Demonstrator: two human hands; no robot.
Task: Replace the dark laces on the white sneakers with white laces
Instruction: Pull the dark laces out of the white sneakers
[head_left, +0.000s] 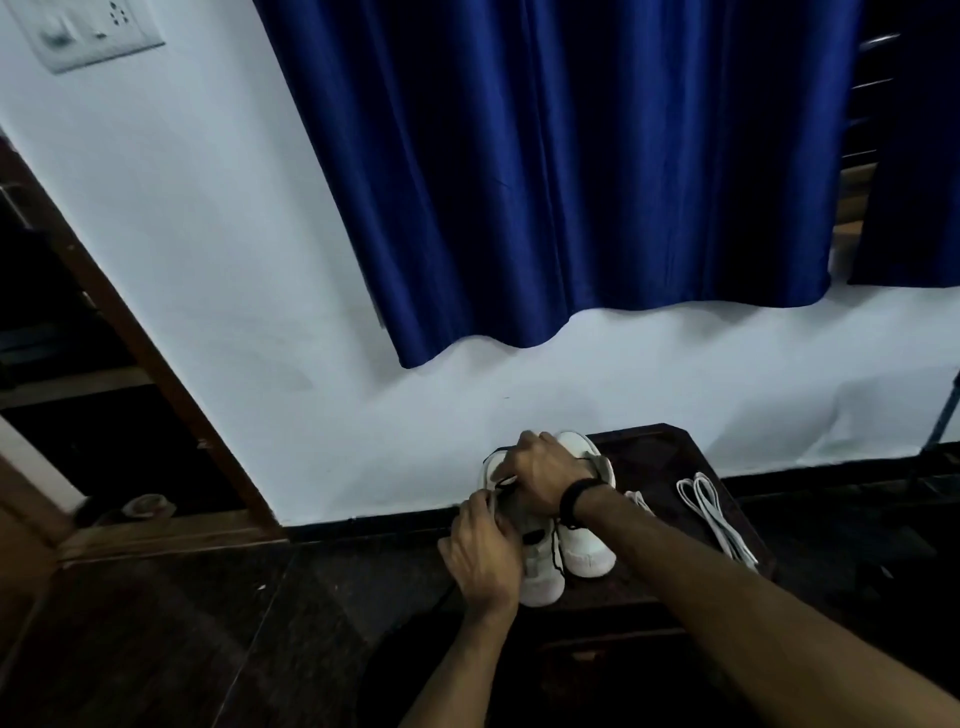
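Your left hand (485, 558) has its fingers curled in at the laced throat of the left sneaker (537, 571), where they seem to pinch the dark lace (558, 540); the tips are hidden, so that grip is not certain. Your right hand (543, 478) lies over the top of the same shoe, fingers bent down and gripping it near the collar, a thin loop of the lace showing just under the knuckles. A black band (574, 501) circles that wrist.

Both shoes are smooth white with rounded toes that point toward you. The right sneaker (584, 551) sits just beside the left one, touching it, its heel partly under your right hand. A loose strand of dark cord hangs between the two.

They stand on a low table (670, 457) of dark glossy wood with a raised rim. Well to the right on it lie the white laces (714, 514), flat cords folded into a long narrow bundle. Behind is a pale wall (208, 234) and a satiny blue curtain (545, 156) in deep folds.
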